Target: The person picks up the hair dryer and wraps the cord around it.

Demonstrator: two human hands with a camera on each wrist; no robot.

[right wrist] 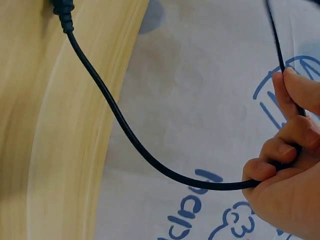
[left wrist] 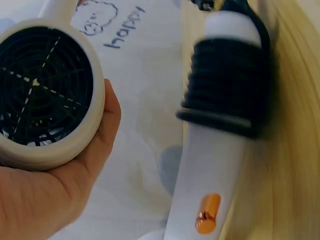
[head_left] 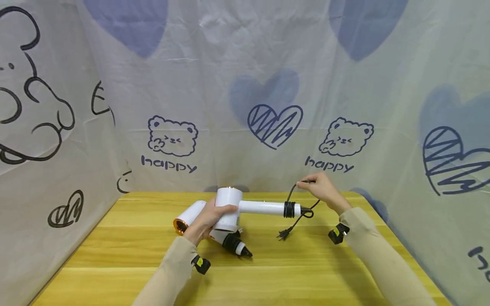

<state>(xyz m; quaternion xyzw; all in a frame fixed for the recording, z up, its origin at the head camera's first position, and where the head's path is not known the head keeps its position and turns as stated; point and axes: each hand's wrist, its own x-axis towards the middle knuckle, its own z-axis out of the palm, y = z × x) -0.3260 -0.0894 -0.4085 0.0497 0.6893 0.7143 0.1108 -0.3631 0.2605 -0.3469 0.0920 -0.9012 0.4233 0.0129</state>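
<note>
My left hand grips a white hair dryer around its barrel and holds it above the table, handle pointing right. In the left wrist view the dark round grille of that dryer shows. Black cord is wound around the far end of its handle. With curled fingers my right hand holds the loose part of the black power cord. The cord's two-pin plug hangs below the handle. Beneath the left hand lies a second white hair dryer, its cord coiled around its handle.
A wooden table stands under everything. Its back edge meets a pale cloth backdrop printed with hearts and bears, which also covers both sides.
</note>
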